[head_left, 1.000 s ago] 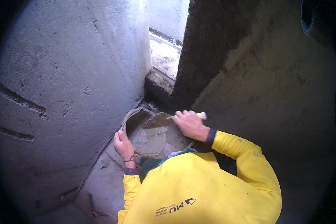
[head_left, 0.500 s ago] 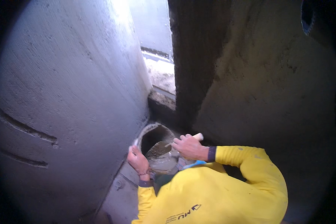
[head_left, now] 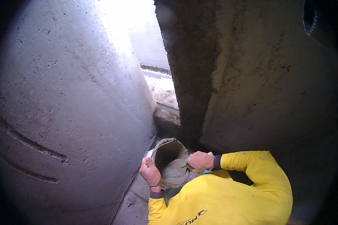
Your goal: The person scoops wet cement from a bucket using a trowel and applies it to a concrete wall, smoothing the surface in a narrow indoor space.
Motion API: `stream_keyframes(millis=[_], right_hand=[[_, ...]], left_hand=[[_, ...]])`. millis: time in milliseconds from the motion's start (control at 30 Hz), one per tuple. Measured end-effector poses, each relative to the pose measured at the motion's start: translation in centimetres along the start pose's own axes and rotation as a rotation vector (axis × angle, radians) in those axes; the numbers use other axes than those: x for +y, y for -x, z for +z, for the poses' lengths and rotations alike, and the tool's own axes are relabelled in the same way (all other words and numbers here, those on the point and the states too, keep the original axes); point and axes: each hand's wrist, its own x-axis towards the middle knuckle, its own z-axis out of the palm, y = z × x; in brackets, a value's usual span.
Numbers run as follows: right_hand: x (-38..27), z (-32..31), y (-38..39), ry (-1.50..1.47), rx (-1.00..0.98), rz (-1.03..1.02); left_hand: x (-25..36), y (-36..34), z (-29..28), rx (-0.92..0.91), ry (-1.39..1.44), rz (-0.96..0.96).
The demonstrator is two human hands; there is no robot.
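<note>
Left fingers (head_left: pixel 148 162) clasp the tilted bucket (head_left: pixel 164 155), right fingers (head_left: pixel 192 159) a trowel (head_left: pixel 183 166); a slackened left grip could spill wet mix (head_left: pixel 173 172).

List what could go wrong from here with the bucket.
1. Tipping: the bucket looks tilted, with the left hand at its rim; a slip could spill mortar.
2. Pinch: that bare hand appears close to the wall, so a bucket shift might trap its fingers.
3. Scrape: the right hand, also bare, holds the trowel near the rim, so knuckles might catch.
</note>
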Motion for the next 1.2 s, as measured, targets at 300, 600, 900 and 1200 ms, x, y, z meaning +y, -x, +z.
stream_keyframes(millis=[300,600,900,1200], right_hand=[[-0.4,-5.5,2.9,-0.294,0.144,0.118],[1.1,-16.7,6.0,-0.584,0.009,-0.008],[9.8,-22.0,13.1,-0.929,0.546,0.652],[8.9,-21.6,10.8,-0.675,0.412,0.654]], left_hand=[[-5.1,0.9,-0.2,0.206,0.064,-0.275],[-9.6,2.6,-1.9,0.223,0.024,-0.399],[-11.3,3.5,-3.0,0.274,-0.028,-0.48],[-12.1,4.0,-2.8,0.368,-0.06,-0.486]])
